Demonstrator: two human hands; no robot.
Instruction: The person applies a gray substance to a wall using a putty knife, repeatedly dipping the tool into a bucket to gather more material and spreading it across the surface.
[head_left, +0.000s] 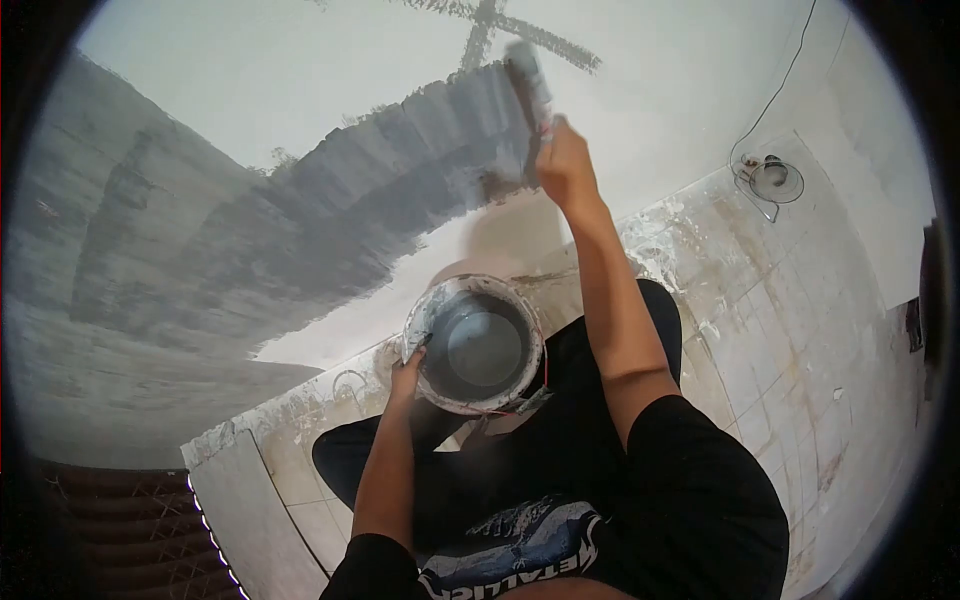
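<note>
My right hand [567, 172] is wrapped round the handle of a paintbrush [530, 80], raised against the wall at the upper middle. The brush end looks grey and a little blurred. Grey paint [370, 190] covers a broad band of the white wall [660, 110] to the left of the brush. Between my legs stands a round bucket [530, 330] with a splattered rim and grey liquid inside. My left hand [408, 368] grips the bucket's rim on its left side, the thumb over the edge.
A round wire-framed fan [777, 180] sits on the floor by the wall at the right, its cord [780, 85] running up the wall. Stained floor tiles [770, 330] spread to the right. Dark brown slatted material [130, 530] lies at the lower left.
</note>
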